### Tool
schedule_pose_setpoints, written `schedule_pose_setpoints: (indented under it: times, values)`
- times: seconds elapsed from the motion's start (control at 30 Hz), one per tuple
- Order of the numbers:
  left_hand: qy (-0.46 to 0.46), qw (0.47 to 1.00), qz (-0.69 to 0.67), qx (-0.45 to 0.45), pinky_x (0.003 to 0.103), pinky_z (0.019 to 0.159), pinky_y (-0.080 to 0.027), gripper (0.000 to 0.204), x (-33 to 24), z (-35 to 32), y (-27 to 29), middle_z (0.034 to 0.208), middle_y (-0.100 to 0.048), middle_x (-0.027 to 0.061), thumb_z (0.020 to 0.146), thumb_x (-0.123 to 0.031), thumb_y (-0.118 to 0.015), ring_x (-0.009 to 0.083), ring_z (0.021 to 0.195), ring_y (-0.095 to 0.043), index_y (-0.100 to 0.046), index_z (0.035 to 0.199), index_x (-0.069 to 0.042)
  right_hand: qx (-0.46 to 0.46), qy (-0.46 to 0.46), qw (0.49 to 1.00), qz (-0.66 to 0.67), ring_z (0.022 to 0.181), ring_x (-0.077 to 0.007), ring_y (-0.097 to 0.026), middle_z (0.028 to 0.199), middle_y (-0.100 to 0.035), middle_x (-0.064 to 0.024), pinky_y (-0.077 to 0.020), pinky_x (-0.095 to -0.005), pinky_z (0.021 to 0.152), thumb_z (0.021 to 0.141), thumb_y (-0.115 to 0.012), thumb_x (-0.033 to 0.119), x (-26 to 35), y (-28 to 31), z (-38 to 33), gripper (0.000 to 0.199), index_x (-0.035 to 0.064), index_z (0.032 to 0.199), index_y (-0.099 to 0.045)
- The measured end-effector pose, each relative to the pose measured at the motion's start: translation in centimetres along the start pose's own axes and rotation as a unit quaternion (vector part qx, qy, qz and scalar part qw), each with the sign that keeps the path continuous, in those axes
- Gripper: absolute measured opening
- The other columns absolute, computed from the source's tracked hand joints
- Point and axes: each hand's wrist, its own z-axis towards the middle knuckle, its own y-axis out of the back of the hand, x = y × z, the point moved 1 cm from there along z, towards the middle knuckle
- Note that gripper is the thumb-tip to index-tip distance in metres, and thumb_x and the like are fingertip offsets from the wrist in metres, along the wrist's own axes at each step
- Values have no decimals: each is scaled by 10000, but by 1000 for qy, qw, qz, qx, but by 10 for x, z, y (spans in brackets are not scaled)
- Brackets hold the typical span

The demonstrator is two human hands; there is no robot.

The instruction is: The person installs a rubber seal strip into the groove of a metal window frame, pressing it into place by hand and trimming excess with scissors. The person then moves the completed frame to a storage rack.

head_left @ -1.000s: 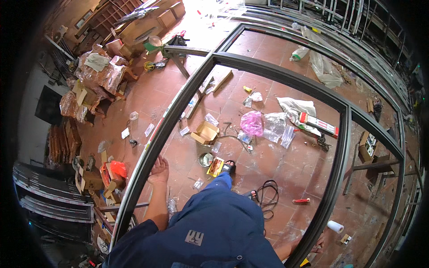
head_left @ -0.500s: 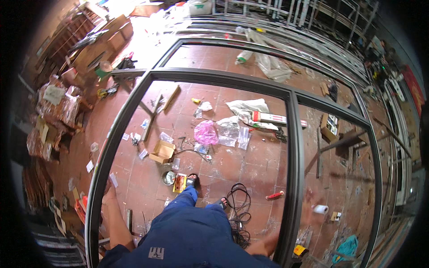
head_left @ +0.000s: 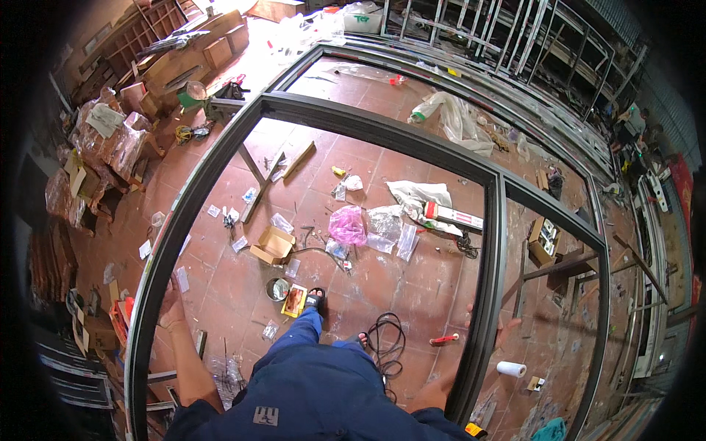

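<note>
A large dark grey metal window frame point(head_left: 491, 279), with a crossbar and a mullion, spans the view in front of and around my body. On its left side bar, my left hand point(head_left: 172, 307) is closed round the inner edge; part of the fingers is hidden behind the bar. My right hand point(head_left: 506, 332) grips the mullion from beneath: fingers show past its right edge, while the bar covers the palm. Through the openings appear the tiled floor and my sandalled feet.
A dark coiled cable point(head_left: 387, 342) lies by my feet, near a red-handled tool point(head_left: 444, 339). Ahead are an open cardboard box point(head_left: 273, 245), a tin can point(head_left: 277, 289) and a pink plastic bag point(head_left: 347, 225). Metal profiles point(head_left: 507, 81) are stacked at the back right.
The window frame has shifted and tilted in view, its far edge higher and its right side further left. My right hand, mostly hidden before, now shows farther up the mullion.
</note>
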Motion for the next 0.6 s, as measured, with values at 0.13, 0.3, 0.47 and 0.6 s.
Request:
schedule_pose_setpoints:
  times: [0.13, 0.3, 0.47, 0.6]
  values:
    - [-18, 999, -26, 8, 643, 1218, -303, 506, -23, 0, -10, 1446, -633, 212, 940, -425, -628, 422, 1373, -548, -709, 1344, -130, 44, -12, 999, -23, 1123, -357, -685, 1318, -602, -310, -606, -470, 866, 866, -612, 712, 3, -14, -9, 1030, -58, 1501, -357]
    - [15, 990, -133, 50, 650, 1232, -288, 493, -21, 51, -42, 1445, -633, 219, 941, -411, -642, 425, 1380, -543, -716, 1344, -135, 101, -25, 994, -44, 1121, -363, -686, 1326, -595, -319, -611, -471, 857, 865, -606, 723, 20, -46, -26, 1047, -59, 1509, -343]
    - [-78, 993, 1, 83, 656, 1240, -286, 470, -69, 102, -25, 1447, -632, 222, 939, -397, -666, 430, 1385, -539, -733, 1328, -143, 174, -47, 982, -55, 1120, -369, -688, 1333, -587, -328, -615, -471, 848, 864, -600, 735, 17, -106, -38, 1064, -61, 1517, -329]
    - [-113, 983, 19, 140, 631, 1229, -324, 326, -94, 158, 0, 1221, -737, 122, 918, -401, -720, 396, 1336, -559, -787, 1084, -129, 213, -52, 973, -67, 1119, -374, -690, 1339, -582, -336, -619, -472, 841, 864, -595, 745, 4, -156, -58, 1078, -62, 1523, -317]
